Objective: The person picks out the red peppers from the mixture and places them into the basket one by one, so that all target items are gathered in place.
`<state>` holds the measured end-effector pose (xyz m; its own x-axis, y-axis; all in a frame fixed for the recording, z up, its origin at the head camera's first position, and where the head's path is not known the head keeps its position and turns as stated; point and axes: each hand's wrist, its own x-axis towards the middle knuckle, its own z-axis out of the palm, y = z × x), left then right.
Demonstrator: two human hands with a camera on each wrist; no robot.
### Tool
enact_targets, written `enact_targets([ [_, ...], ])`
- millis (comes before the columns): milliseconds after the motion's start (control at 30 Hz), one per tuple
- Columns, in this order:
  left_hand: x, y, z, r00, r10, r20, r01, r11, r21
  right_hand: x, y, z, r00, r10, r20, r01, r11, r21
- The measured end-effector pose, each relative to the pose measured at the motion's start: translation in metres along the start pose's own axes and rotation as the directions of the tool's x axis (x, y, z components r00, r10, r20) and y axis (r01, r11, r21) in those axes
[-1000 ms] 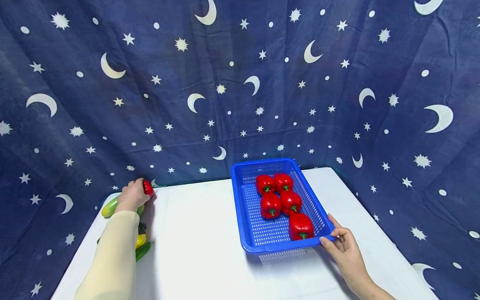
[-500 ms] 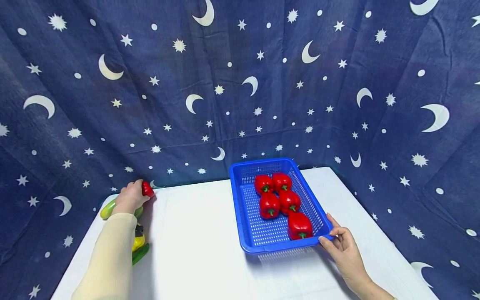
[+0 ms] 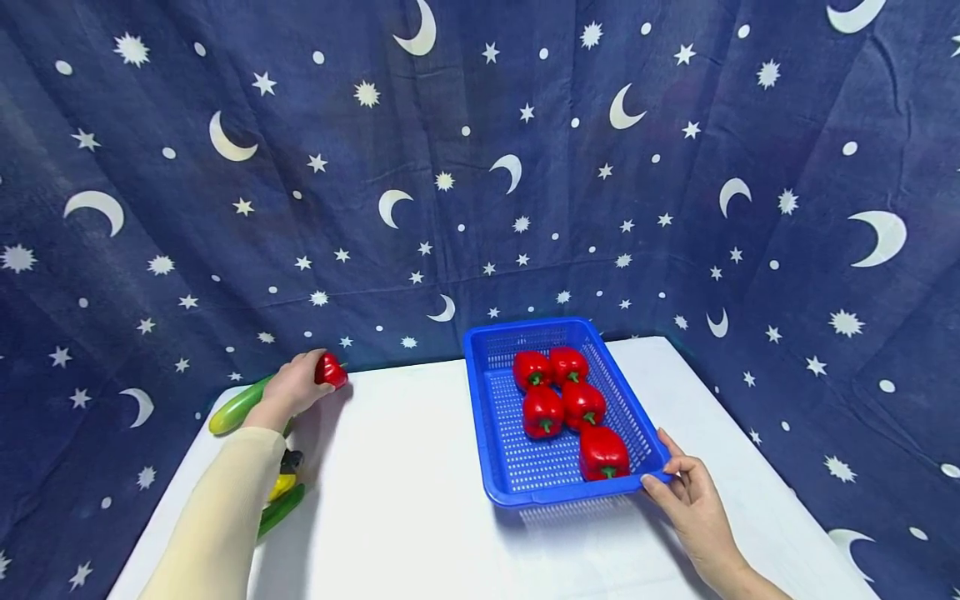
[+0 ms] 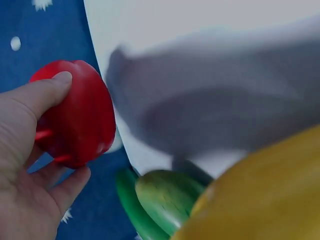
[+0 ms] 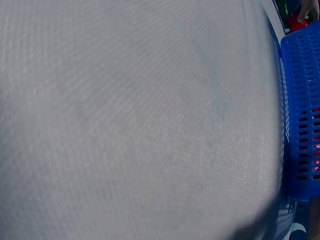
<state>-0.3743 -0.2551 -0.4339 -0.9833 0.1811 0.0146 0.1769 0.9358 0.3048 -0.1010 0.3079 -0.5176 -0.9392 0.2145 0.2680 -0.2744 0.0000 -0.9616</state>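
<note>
My left hand point(image 3: 295, 386) grips a red bell pepper point(image 3: 331, 371) near the table's far left corner. In the left wrist view the thumb lies across the bell pepper point(image 4: 80, 112) and the other fingers pass beneath it. At the right, my right hand point(image 3: 692, 508) pinches the near right corner of a blue plastic basket point(image 3: 517, 499) between thumb and fingers. Several red bell peppers point(image 3: 542, 411) lie inside the basket, mostly in its middle and right side. The right wrist view catches only the basket's slotted side point(image 5: 300, 125) at its edge.
Beside the left forearm lie a long green vegetable point(image 3: 238, 408), a yellow piece point(image 3: 282, 486), a dark piece point(image 3: 292, 461) and a green cucumber-like one point(image 3: 281, 510), partly hidden by the sleeve. A dark blue curtain point(image 3: 465, 183) hangs behind the white table point(image 3: 397, 467).
My left hand has moved to the right with the red bell pepper, away from the other vegetables. More of the long green vegetable shows. The right hand still holds the basket corner.
</note>
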Motion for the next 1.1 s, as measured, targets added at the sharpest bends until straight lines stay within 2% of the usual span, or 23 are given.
enact_targets([
  [133,-0.002,0.017,0.003,0.993,0.116,-0.036,-0.117,0.993,-0.022,0.0,0.001,0.0,1.0,-0.003,-0.002,0.003,1.0,-0.009],
  [233,-0.003,0.027,0.007,0.983,0.178,-0.042,-0.18,0.983,-0.043,-0.001,0.0,0.0,1.0,0.002,0.002,-0.002,1.0,-0.016],
  [433,-0.008,0.046,0.013,0.958,0.285,-0.011,-0.285,0.953,-0.1,-0.001,0.0,0.002,1.0,0.018,0.005,-0.018,1.0,-0.014],
  [600,-0.015,0.062,0.017,0.939,0.343,0.029,-0.336,0.931,-0.14,-0.001,0.001,0.003,1.0,0.03,0.008,-0.03,0.999,-0.02],
  [800,-0.023,0.078,0.026,0.906,0.421,0.052,-0.408,0.898,-0.166,0.001,0.001,0.002,1.0,0.001,0.011,-0.001,1.0,-0.012],
  [1100,-0.043,0.098,0.033,0.874,0.471,0.115,-0.445,0.874,-0.195,0.0,-0.003,0.001,0.999,-0.033,0.006,0.033,0.998,-0.059],
])
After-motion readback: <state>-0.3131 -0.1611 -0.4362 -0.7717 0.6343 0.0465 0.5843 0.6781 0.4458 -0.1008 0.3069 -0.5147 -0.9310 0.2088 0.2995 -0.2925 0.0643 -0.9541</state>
